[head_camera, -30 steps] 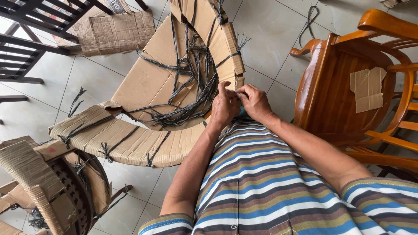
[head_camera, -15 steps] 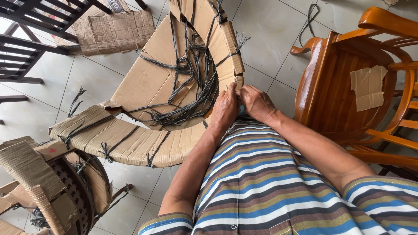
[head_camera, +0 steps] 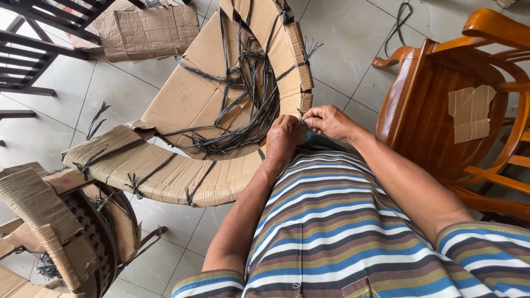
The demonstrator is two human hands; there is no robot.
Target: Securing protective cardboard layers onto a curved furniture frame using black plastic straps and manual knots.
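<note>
Cardboard-wrapped chair (head_camera: 187, 105), black cord (head_camera: 248, 105) lashings: left hand (head_camera: 284, 138) clenched at near rim; right hand (head_camera: 328, 120) fingers pinching cord end. Wooden chair (head_camera: 441, 105), right.

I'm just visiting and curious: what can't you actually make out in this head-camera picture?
- What the left hand and right hand pinch at the cardboard-wrapped chair frame: the fingers cover it.
- Whether a dark plastic strap runs between the hands: too thin to tell.
- The polished orange-brown wooden chair: cut off by the right edge.
- The second cardboard-wrapped piece: cut off at the lower left corner.
- The person's lap: hidden by the striped shirt.
</note>
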